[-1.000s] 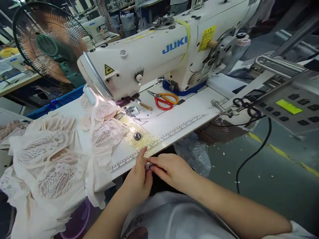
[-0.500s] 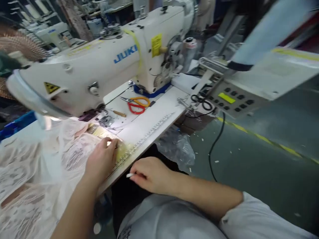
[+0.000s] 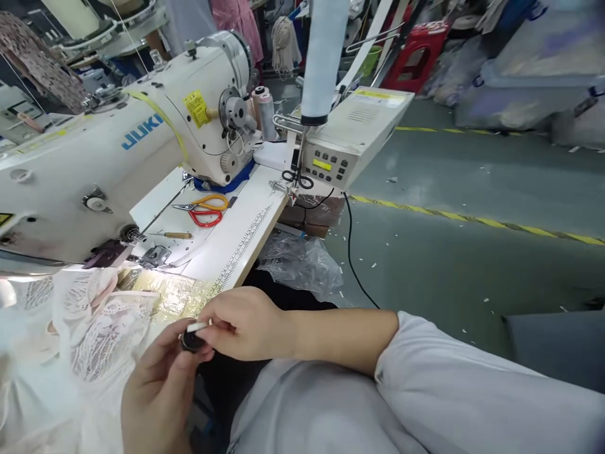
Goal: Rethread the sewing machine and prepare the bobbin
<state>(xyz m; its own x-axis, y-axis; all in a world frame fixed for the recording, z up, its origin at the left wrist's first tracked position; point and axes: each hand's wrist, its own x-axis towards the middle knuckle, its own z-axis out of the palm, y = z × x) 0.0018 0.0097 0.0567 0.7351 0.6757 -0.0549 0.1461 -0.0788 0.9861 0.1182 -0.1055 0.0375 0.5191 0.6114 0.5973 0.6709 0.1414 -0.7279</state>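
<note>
Sewing table (image 3: 246, 230) edge: left hand (image 3: 158, 391) pinches dark bobbin (image 3: 191, 341) (right hand (image 3: 246, 325) grips white sliver (image 3: 196, 326)).

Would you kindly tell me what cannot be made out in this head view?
- Small dark round part: mostly covered by left hand and right hand.
- Needle area: hidden behind sewing machine head.
- Lace fabric: overexposed, cut by left edge.
- Control panel labels: too small.
</note>
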